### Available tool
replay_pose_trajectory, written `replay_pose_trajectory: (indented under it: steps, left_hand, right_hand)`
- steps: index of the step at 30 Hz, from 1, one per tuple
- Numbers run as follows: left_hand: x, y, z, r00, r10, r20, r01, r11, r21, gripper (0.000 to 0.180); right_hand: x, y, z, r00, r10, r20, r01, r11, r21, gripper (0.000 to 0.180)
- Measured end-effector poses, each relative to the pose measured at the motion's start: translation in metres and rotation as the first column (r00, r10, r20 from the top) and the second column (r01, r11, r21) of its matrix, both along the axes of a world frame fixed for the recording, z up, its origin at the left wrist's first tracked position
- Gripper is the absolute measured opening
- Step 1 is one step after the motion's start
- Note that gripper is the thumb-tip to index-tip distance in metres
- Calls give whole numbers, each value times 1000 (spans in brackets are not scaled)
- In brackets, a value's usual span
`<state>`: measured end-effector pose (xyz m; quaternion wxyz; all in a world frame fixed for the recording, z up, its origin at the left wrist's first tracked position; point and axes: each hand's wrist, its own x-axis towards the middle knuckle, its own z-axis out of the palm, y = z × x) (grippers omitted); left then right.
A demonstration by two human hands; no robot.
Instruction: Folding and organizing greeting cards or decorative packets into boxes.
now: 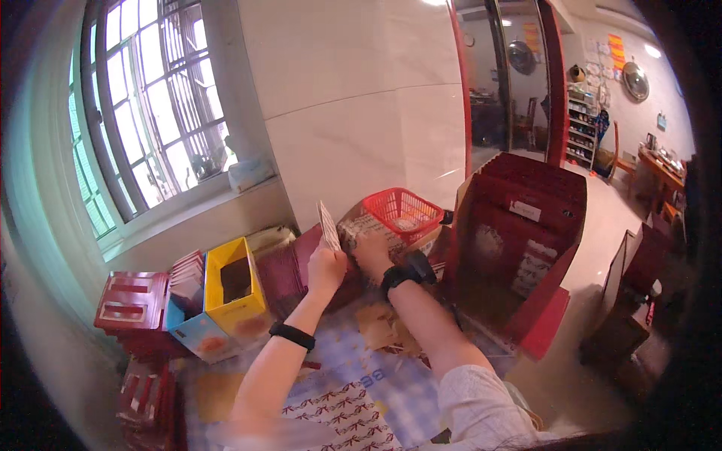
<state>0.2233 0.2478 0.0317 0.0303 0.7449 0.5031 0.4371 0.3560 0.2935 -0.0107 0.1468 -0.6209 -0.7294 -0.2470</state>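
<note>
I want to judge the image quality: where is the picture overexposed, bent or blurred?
Head view: the window is blown out white; the pillar edges curve from fisheye distortion; the rim falls into black; the left hand and right hand look slightly soft, the nearest forearm more so.

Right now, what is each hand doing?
Left hand: closed on a patterned card.
Right hand: resting on a brown package; grip cannot be told.

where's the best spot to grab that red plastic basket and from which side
Probably the red basket's top rim, coming from above on the near side. It sits upright with its mouth open and its mesh walls flare outward; its lower part is hidden behind the printed package under the right hand.
</note>
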Motion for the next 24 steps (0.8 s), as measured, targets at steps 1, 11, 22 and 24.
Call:
replay_pose_trajectory:
  steps: [1,11,22,24]
  left_hand:
    - [2,3,-1,1000,-3,-1,3,1000,-3,31]
    - [39,8,-12,992,-7,-122,2,999,-43,49]
    - [68,21,-26,997,31,-66,-56,902,-428,68]
    - [68,18,-28,999,31,-43,-46,900,-433,63]
  right_hand:
    - [-2,3,-3,981,3,-196,5,999,40,19]
    - [15,23,-6,882,-94,-461,47,992,-113,24]
    - [30,27,-22,910,-106,-402,71,992,-102,32]
    - [30,22,-11,918,-185,-351,102,965,-242,41]
